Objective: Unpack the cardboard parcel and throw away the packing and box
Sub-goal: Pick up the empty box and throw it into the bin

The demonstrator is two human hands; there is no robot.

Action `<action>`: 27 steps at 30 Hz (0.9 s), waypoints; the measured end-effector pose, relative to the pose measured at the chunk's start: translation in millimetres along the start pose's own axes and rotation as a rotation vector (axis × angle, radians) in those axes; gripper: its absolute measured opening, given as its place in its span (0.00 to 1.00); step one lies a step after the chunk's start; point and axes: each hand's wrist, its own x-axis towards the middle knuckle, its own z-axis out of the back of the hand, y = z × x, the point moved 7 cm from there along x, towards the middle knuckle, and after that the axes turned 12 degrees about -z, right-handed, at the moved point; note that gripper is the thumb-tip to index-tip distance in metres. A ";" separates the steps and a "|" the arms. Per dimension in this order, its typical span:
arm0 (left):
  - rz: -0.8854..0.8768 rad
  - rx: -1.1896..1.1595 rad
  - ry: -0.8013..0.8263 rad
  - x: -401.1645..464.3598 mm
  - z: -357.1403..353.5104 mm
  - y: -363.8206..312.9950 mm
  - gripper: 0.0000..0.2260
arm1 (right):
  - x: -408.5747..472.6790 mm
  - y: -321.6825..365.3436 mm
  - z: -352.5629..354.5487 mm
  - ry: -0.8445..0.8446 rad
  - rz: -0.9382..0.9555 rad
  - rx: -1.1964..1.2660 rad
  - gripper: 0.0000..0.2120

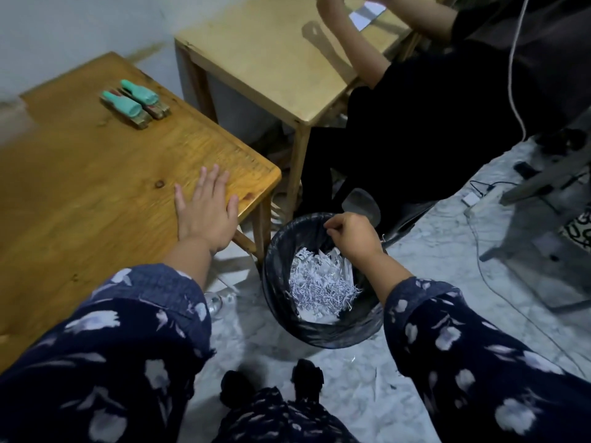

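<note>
Navy sleeves [134,330] with white floral print

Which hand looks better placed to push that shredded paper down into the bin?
The right hand: it hangs directly over the bin and the shredded paper. The left hand lies flat on the table, off to the side.

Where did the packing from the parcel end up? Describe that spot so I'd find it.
Start at the darker wooden table and drop past its near corner to the floor. There stands a round bin lined with a black plastic bag, under the right hand; it alone holds white shredded paper.
</note>
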 end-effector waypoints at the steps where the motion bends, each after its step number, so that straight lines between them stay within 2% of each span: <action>1: -0.009 -0.009 0.036 -1.4 -0.6 0.0 0.25 | -1.5 5.4 0.1 0.004 0.011 -0.003 0.09; 5: 0.003 -0.126 0.155 -15.1 10.4 -1.5 0.25 | -8.8 39.2 6.9 0.009 0.075 -0.042 0.08; 9: 0.072 -0.258 0.143 -45.7 42.2 4.3 0.25 | -20.7 96.6 23.0 0.040 0.208 -0.028 0.08; 14: 0.290 -0.300 -0.012 -105.8 90.7 46.5 0.23 | -59.2 197.2 21.7 0.113 0.471 -0.056 0.09; 20: 0.586 -0.249 -0.259 -224.7 156.6 101.8 0.21 | -148.4 302.3 -9.7 0.244 0.792 -0.128 0.11; 27: 0.862 -0.171 -0.445 -358.1 176.7 182.1 0.20 | -244.5 384.5 -55.0 0.330 0.999 -0.185 0.12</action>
